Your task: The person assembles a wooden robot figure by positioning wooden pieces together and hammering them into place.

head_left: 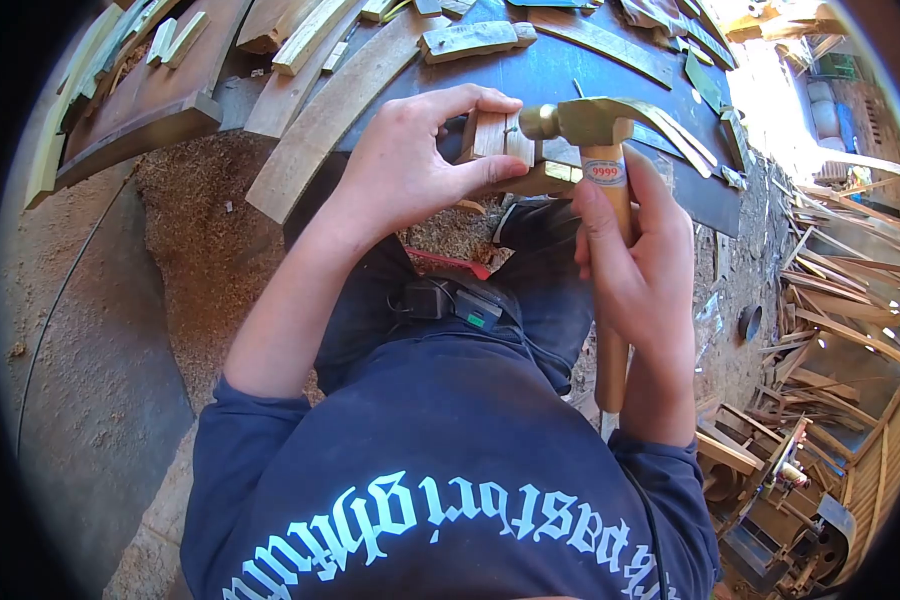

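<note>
My left hand (420, 165) grips a small wooden block (490, 138), with the index finger along its top and the thumb across its near face. In my right hand (635, 245) is a claw hammer (587, 122) with a wooden handle and a round "9999" sticker below the head. The striking face points left, right beside the block and close to my left fingertips. The claw curves away to the right. Beneath the block, another light wood piece (545, 180) shows, partly hidden by my left thumb and the hammer.
A dark work table (570, 70) carries several wood strips and offcuts, including a long plank (345, 110) jutting toward me. Sawdust (195, 240) covers the floor at left. Scrap wood (840, 290) is piled at right, with a machine (785, 520) at lower right.
</note>
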A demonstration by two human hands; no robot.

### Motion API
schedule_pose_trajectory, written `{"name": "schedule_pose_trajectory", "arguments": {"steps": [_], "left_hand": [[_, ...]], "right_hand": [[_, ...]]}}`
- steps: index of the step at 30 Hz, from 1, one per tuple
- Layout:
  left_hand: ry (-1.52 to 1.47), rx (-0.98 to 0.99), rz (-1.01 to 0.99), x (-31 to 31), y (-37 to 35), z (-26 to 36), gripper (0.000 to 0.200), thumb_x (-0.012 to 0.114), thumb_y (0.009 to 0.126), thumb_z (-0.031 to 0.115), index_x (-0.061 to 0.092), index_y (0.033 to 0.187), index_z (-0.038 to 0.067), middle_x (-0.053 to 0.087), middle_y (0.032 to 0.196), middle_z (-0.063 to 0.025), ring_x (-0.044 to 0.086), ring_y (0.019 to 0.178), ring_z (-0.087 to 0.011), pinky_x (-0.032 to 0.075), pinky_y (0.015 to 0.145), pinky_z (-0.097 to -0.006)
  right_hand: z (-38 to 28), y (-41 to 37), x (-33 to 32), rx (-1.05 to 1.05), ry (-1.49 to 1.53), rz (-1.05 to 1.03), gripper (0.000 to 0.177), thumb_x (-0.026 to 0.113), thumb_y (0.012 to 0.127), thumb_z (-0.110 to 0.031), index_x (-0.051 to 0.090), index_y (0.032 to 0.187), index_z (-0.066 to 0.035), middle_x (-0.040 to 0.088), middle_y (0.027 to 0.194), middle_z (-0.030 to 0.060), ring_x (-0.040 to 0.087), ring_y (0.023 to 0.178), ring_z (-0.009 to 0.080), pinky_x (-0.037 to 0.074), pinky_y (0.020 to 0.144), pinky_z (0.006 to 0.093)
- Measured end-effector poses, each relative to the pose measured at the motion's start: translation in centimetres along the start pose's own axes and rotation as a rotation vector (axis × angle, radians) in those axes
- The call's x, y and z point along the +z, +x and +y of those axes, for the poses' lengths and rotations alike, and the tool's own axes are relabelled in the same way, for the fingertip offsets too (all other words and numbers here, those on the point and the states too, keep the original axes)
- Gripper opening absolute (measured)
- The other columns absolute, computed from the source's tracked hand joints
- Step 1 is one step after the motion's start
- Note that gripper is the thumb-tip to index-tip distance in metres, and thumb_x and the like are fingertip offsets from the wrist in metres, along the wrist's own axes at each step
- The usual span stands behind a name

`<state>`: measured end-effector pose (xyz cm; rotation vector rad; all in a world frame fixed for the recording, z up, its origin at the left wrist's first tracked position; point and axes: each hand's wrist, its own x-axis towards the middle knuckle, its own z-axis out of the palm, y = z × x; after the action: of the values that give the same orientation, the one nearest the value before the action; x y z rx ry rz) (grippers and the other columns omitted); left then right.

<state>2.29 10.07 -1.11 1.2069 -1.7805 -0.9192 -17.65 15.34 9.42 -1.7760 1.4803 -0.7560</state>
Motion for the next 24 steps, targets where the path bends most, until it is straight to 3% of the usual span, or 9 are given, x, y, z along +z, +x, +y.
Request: {"name": "schedule_pose_trajectory", "arguments": {"steps": [3,4,9,12,13,15,16,21,24], "left_hand": [[-0.010,-0.015,-0.009,-0.2,0.1,0.3,0.052,0.088,0.081,0.040,0.073,0.123,0.012,0.076,0.119,-0.0047,0.070,0.104,-0.0190,0.053,0.088,-0.0338],[-0.014,-0.020,-0.012,-0.2,0.1,0.3,0.052,0.088,0.081,0.041,0.074,0.122,0.012,0.077,0.118,-0.0050,0.070,0.102,-0.0189,0.053,0.087,-0.0340],[0.013,0.043,0.052,0.1,0.1,0.0,0.052,0.088,0.080,0.041,0.075,0.122,0.013,0.077,0.111,-0.0064,0.071,0.096,-0.0193,0.054,0.084,-0.0345],[0.014,0.052,0.061,0.1,-0.1,-0.3,0.052,0.088,0.080,0.041,0.075,0.122,0.014,0.078,0.108,-0.0068,0.071,0.094,-0.0194,0.054,0.084,-0.0339],[0.010,0.062,0.064,0.1,0.0,-0.2,0.052,0.088,0.080,0.040,0.075,0.122,0.014,0.078,0.108,-0.0070,0.071,0.093,-0.0193,0.054,0.084,-0.0337],[-0.014,0.047,0.052,0.2,-0.1,0.0,0.052,0.089,0.080,0.040,0.075,0.122,0.014,0.078,0.107,-0.0072,0.070,0.092,-0.0190,0.053,0.083,-0.0333],[-0.023,0.043,0.053,0.2,0.1,0.0,0.052,0.089,0.080,0.041,0.075,0.122,0.014,0.078,0.106,-0.0073,0.070,0.091,-0.0188,0.053,0.082,-0.0332],[0.009,0.060,0.076,0.4,-0.1,-0.4,0.052,0.089,0.079,0.043,0.075,0.121,0.014,0.077,0.101,-0.0066,0.067,0.086,-0.0171,0.052,0.079,-0.0314],[0.010,0.023,0.035,-0.1,0.0,0.4,0.053,0.089,0.079,0.043,0.075,0.121,0.015,0.077,0.101,-0.0066,0.067,0.086,-0.0173,0.052,0.079,-0.0315]], "right_hand": [[1.4,0.1,-0.3,-0.127,-0.136,-0.017,0.031,0.063,0.104,-0.015,0.061,0.127,0.005,0.066,0.076,0.0014,0.058,0.057,0.0063,0.043,0.050,0.0230],[1.4,0.3,-0.2,-0.052,-0.120,-0.010,0.031,0.063,0.104,-0.015,0.061,0.127,0.005,0.065,0.074,0.0008,0.058,0.056,0.0063,0.043,0.050,0.0230],[-2.1,-1.0,-0.9,-0.163,0.062,0.289,0.024,0.061,0.105,-0.016,0.064,0.120,0.003,0.065,0.077,0.0014,0.057,0.059,0.0055,0.041,0.050,0.0216],[-2.3,-0.4,0.8,-0.226,-0.048,0.280,0.020,0.060,0.105,-0.017,0.066,0.115,0.000,0.066,0.077,0.0029,0.058,0.062,0.0048,0.041,0.050,0.0220],[0.2,0.6,0.6,-0.259,-0.276,0.128,0.020,0.060,0.106,-0.017,0.066,0.114,-0.001,0.066,0.077,0.0033,0.058,0.062,0.0048,0.041,0.050,0.0220],[1.4,0.3,-0.2,-0.154,-0.383,0.003,0.019,0.060,0.106,-0.018,0.067,0.112,-0.002,0.067,0.077,0.0038,0.059,0.063,0.0047,0.042,0.050,0.0218],[0.4,0.0,-0.5,-0.036,-0.261,0.029,0.018,0.060,0.106,-0.017,0.067,0.111,-0.002,0.067,0.077,0.0040,0.059,0.064,0.0045,0.042,0.051,0.0216],[0.0,-0.7,-0.7,-0.137,0.070,0.209,0.018,0.059,0.107,-0.014,0.064,0.118,-0.001,0.065,0.080,0.0040,0.056,0.062,0.0057,0.042,0.051,0.0228],[2.2,0.8,0.2,-0.309,-0.207,0.109,0.021,0.062,0.104,-0.013,0.064,0.119,0.001,0.065,0.078,0.0049,0.056,0.061,0.0058,0.041,0.051,0.0249]]}}
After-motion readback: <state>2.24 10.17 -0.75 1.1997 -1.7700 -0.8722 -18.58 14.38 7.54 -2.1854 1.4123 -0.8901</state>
